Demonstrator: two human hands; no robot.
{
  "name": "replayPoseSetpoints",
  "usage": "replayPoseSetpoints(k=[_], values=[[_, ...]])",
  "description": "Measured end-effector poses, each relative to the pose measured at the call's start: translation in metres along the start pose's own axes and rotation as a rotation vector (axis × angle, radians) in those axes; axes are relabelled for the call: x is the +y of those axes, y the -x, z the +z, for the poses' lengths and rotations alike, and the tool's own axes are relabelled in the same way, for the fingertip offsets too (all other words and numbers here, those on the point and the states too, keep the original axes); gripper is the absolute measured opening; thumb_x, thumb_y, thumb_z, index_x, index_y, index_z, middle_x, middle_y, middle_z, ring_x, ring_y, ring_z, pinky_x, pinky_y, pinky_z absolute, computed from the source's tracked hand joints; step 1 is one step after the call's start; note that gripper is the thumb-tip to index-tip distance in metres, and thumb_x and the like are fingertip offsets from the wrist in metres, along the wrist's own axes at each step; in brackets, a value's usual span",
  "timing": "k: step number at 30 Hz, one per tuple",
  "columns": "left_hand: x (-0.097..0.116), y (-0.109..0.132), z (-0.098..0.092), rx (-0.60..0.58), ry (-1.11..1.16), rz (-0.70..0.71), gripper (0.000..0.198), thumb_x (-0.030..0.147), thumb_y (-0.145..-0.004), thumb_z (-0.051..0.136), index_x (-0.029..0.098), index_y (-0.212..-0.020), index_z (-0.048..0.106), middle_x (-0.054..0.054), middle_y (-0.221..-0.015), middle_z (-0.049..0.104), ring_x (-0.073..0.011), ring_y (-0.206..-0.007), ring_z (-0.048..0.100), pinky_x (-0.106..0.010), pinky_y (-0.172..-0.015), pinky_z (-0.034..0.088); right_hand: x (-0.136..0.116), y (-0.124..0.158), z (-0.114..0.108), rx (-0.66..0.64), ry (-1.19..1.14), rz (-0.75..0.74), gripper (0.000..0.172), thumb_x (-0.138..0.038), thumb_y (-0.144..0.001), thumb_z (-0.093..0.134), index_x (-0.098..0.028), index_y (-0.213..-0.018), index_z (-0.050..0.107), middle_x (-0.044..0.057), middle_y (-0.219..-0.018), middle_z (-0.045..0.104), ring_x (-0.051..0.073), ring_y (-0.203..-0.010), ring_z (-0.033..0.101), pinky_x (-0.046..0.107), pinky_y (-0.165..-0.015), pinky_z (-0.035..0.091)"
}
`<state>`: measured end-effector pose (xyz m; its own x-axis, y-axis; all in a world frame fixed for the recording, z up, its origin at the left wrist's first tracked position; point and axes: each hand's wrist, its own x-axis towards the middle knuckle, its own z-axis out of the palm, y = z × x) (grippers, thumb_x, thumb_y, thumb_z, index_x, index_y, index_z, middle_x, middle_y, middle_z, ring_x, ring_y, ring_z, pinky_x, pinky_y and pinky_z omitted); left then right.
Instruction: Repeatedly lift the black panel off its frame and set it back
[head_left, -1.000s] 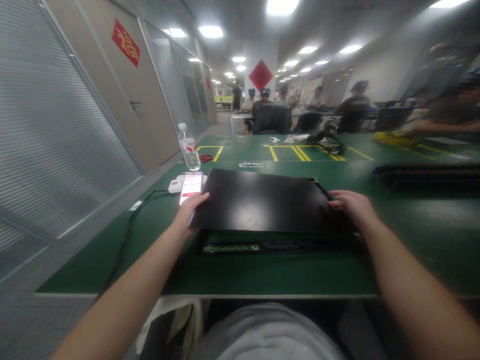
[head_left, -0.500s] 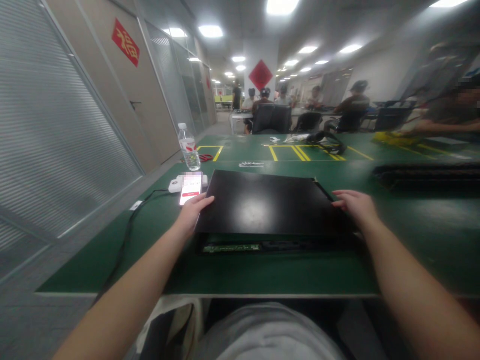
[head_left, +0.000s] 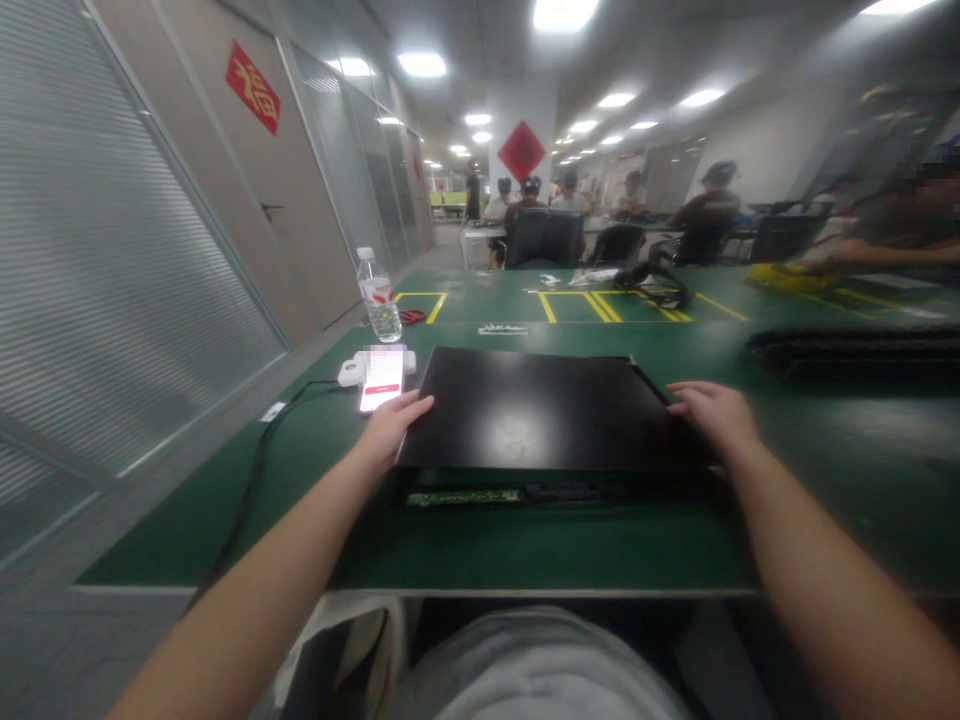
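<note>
A black glossy display panel [head_left: 517, 410] lies over a dark frame [head_left: 600, 492] on the green table, its near edge a little above the frame. A strip of green circuit board [head_left: 461, 497] shows in the frame below that edge. My left hand [head_left: 396, 422] is closed on the panel's left edge, thumb on the top face and the other fingers mostly hidden. At the right edge, my right hand [head_left: 716, 415] grips the side with its fingertips; part of this grip is hidden.
A lit phone [head_left: 382, 380] leans by a white power strip [head_left: 349, 372] with a black cable. Beyond stand a water bottle [head_left: 381, 300] and red-handled scissors [head_left: 412, 317]. A long black part [head_left: 855, 355] lies at right. Several people sit farther back.
The panel's far edge has sunk slightly toward the table. My left hand has shifted a touch to the right with it; my right hand is almost unmoved.
</note>
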<state>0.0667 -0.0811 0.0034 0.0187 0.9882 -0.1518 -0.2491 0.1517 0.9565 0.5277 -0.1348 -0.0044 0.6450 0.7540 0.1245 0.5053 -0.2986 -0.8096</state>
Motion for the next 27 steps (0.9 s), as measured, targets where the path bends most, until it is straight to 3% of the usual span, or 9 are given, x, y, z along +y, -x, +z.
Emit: replayPoseSetpoints(k=[11, 20, 27], values=[[0.004, 0.005, 0.003, -0.036, -0.012, -0.024, 0.019, 0.011, -0.075, 0.077, 0.013, -0.094, 0.078, -0.01, -0.076, 0.079, -0.0202, -0.057, 0.072, -0.03, -0.061, 0.061, 0.0, 0.0, -0.001, -0.018, 0.102, -0.026, 0.03, -0.036, -0.075, 0.061, -0.023, -0.095, 0.079, 0.006, -0.075, 0.076, 0.027, -0.08, 0.069, 0.034, -0.066, 0.045], [0.008, 0.011, 0.007, -0.078, -0.046, -0.049, 0.03, 0.015, -0.077, 0.079, 0.011, -0.107, 0.075, -0.011, -0.083, 0.08, -0.0224, -0.07, 0.076, -0.025, -0.056, 0.058, 0.001, -0.004, 0.001, -0.014, 0.151, -0.016, 0.033, -0.041, -0.077, 0.06, -0.023, -0.097, 0.079, 0.006, -0.076, 0.077, 0.028, -0.085, 0.069, 0.035, -0.069, 0.044], [0.004, 0.008, 0.005, -0.081, -0.06, -0.035, 0.03, 0.015, -0.079, 0.077, 0.011, -0.109, 0.075, -0.01, -0.083, 0.08, -0.0189, -0.062, 0.074, -0.026, -0.058, 0.058, -0.002, -0.002, 0.0, -0.018, 0.143, -0.009, 0.034, -0.041, -0.076, 0.059, -0.022, -0.095, 0.079, 0.006, -0.076, 0.077, 0.028, -0.084, 0.069, 0.035, -0.068, 0.044]])
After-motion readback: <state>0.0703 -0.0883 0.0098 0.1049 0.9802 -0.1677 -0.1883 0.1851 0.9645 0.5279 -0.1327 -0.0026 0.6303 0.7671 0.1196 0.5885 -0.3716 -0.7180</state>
